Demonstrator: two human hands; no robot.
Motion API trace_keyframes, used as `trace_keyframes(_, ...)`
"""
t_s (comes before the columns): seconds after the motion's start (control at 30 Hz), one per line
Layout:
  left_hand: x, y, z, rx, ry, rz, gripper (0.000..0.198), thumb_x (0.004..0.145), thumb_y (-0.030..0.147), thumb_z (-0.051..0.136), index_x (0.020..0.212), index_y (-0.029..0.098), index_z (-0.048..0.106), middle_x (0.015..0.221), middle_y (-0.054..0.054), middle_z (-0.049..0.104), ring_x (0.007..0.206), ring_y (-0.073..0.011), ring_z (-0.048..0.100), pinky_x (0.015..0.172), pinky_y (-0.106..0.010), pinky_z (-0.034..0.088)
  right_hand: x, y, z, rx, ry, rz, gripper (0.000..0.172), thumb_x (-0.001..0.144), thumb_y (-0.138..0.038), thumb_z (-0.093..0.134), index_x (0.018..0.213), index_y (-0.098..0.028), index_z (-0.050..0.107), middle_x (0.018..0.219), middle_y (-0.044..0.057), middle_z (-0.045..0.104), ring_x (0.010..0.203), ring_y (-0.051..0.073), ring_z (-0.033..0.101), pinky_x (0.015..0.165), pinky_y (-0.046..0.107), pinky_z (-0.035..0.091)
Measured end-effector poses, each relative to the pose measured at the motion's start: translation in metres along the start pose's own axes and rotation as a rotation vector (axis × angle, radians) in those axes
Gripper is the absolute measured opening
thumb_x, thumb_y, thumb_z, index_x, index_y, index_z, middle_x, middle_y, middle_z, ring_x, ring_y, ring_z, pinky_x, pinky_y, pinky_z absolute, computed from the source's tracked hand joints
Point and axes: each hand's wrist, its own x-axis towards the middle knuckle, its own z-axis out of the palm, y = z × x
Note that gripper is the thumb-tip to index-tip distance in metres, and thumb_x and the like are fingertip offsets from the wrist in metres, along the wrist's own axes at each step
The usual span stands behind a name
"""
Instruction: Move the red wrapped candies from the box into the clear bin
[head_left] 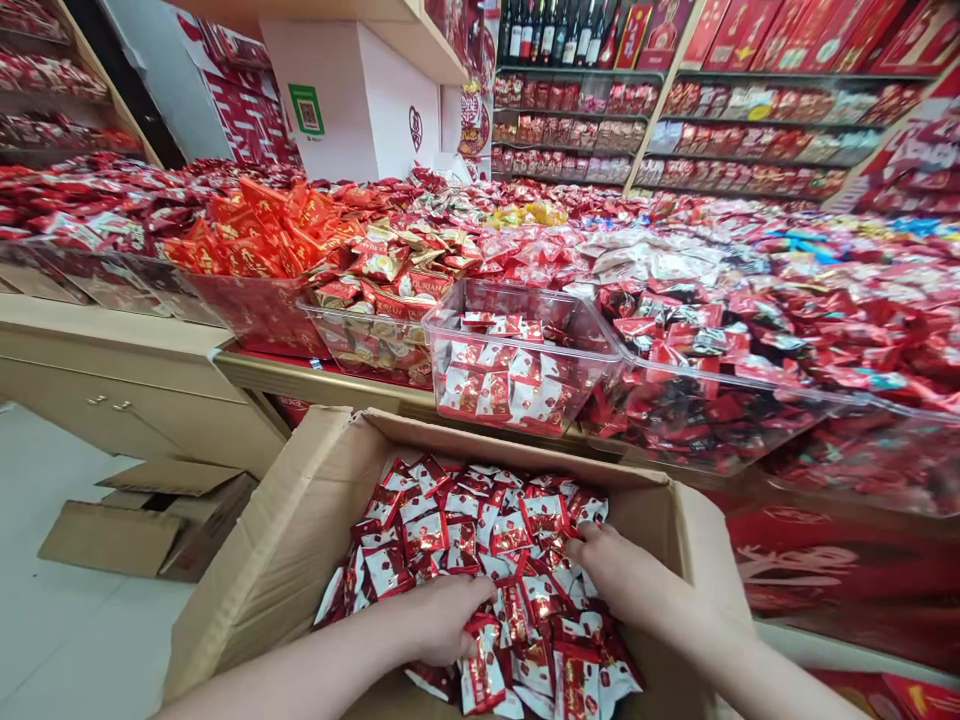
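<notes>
An open cardboard box (300,520) in front of me is filled with several small red-and-white wrapped candies (450,530). My left hand (442,615) is dug into the pile near the box's front, its fingers curled down among the wrappers. My right hand (619,570) rests on the pile at the right side, fingers curled into the candies. Just beyond the box, a clear plastic bin (525,300) on the display counter holds a low layer of the same red-and-white candies (495,385).
The counter holds more clear bins heaped with red, orange and gold wrapped sweets (375,265). Wall shelves (712,110) with red packages and bottles stand behind. A flattened empty cardboard box (150,520) lies on the white floor at left, beside beige cabinets (127,390).
</notes>
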Motion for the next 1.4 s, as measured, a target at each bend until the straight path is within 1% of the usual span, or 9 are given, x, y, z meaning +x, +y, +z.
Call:
trace_keyframes(0.13, -0.003, 0.000, -0.012, -0.073, 0.049, -0.038, 0.043, 0.062, 0.026, 0.056, 0.105, 0.025, 0.053, 0.083, -0.005, 0.061, 0.071, -0.0214, 0.056, 0.059, -0.029, 0.041, 0.000, 0.018, 0.003, -0.093, 0.120, -0.071, 0.036, 0.066, 0.004, 0.036, 0.084, -0.016, 0.060, 0.084, 0.012, 0.062, 0.073, 0.021, 0.060, 0.062, 0.027, 0.040)
trace_keyframes(0.23, 0.000, 0.006, -0.025, -0.218, 0.220, -0.011, 0.034, 0.070, 0.029, 0.049, 0.103, 0.023, 0.055, 0.080, -0.003, 0.061, 0.070, -0.0184, 0.055, 0.063, -0.029, 0.041, -0.001, 0.019, -0.013, 0.031, 0.260, -0.083, 0.014, 0.068, -0.007, 0.046, 0.072, -0.017, 0.056, 0.073, 0.007, 0.061, 0.067, 0.020, 0.057, 0.057, 0.025, 0.038)
trace_keyframes(0.33, 0.001, 0.018, -0.040, -0.603, 0.385, 0.098, 0.054, 0.069, 0.032, 0.056, 0.120, 0.023, 0.040, 0.106, -0.007, 0.054, 0.081, -0.0172, 0.054, 0.070, -0.029, 0.043, 0.009, 0.004, -0.026, 0.405, 0.426, -0.159, 0.013, 0.074, -0.026, 0.049, 0.064, -0.018, 0.050, 0.062, 0.002, 0.056, 0.057, 0.014, 0.051, 0.052, 0.022, 0.035)
trace_keyframes(0.4, -0.001, 0.026, -0.049, -0.910, 0.382, 0.205, 0.066, 0.064, 0.032, 0.063, 0.123, 0.021, 0.035, 0.116, -0.009, 0.048, 0.088, -0.0169, 0.052, 0.073, -0.028, 0.043, 0.018, -0.011, -0.031, 0.748, 0.447, -0.212, 0.020, 0.075, -0.035, 0.048, 0.065, -0.018, 0.047, 0.055, -0.002, 0.051, 0.050, 0.010, 0.046, 0.047, 0.020, 0.034)
trace_keyframes(0.5, -0.007, 0.034, -0.057, -1.134, 0.423, 0.253, 0.048, 0.070, 0.035, 0.058, 0.112, 0.015, 0.047, 0.097, -0.008, 0.058, 0.081, -0.0162, 0.053, 0.067, -0.027, 0.045, 0.029, -0.031, -0.031, 1.119, 0.390, -0.200, 0.026, 0.075, -0.042, 0.048, 0.066, -0.018, 0.044, 0.046, -0.005, 0.044, 0.038, 0.007, 0.039, 0.038, 0.019, 0.030)
trace_keyframes(0.6, -0.012, 0.036, -0.059, -1.164, 0.495, 0.214, 0.041, 0.073, 0.038, 0.053, 0.106, 0.014, 0.053, 0.080, -0.004, 0.058, 0.070, -0.0157, 0.052, 0.057, -0.027, 0.047, 0.031, -0.040, -0.027, 1.260, 0.365, -0.215, 0.029, 0.071, -0.045, 0.052, 0.068, -0.017, 0.047, 0.044, -0.007, 0.042, 0.036, 0.006, 0.036, 0.036, 0.018, 0.027)
trace_keyframes(0.83, -0.012, 0.037, -0.058, -1.201, 0.559, 0.161, 0.040, 0.074, 0.035, 0.052, 0.109, 0.016, 0.049, 0.078, -0.002, 0.057, 0.075, -0.0164, 0.052, 0.063, -0.029, 0.048, 0.031, -0.037, -0.015, 1.386, 0.400, -0.208, 0.028, 0.069, -0.043, 0.056, 0.069, -0.015, 0.053, 0.049, -0.006, 0.041, 0.043, 0.006, 0.033, 0.040, 0.018, 0.025)
trace_keyframes(1.1, -0.014, 0.030, -0.066, -1.077, 0.731, 0.083, 0.020, 0.072, 0.034, 0.055, 0.068, 0.015, 0.061, 0.066, 0.002, 0.056, 0.063, -0.0108, 0.047, 0.062, -0.022, 0.037, 0.031, -0.036, -0.015, 1.373, 0.522, -0.177, 0.025, 0.069, -0.040, 0.058, 0.065, -0.015, 0.058, 0.059, -0.002, 0.049, 0.055, 0.009, 0.038, 0.052, 0.021, 0.030)
trace_keyframes(1.4, -0.009, 0.040, -0.065, -1.427, 0.715, 0.143, 0.019, 0.072, 0.034, 0.055, 0.069, 0.016, 0.057, 0.063, 0.001, 0.056, 0.062, -0.0123, 0.051, 0.063, -0.025, 0.039, 0.032, -0.043, -0.016, 1.814, 0.461, -0.134, 0.026, 0.059, -0.039, 0.067, 0.061, -0.015, 0.056, 0.055, -0.002, 0.050, 0.052, 0.009, 0.040, 0.052, 0.022, 0.032)
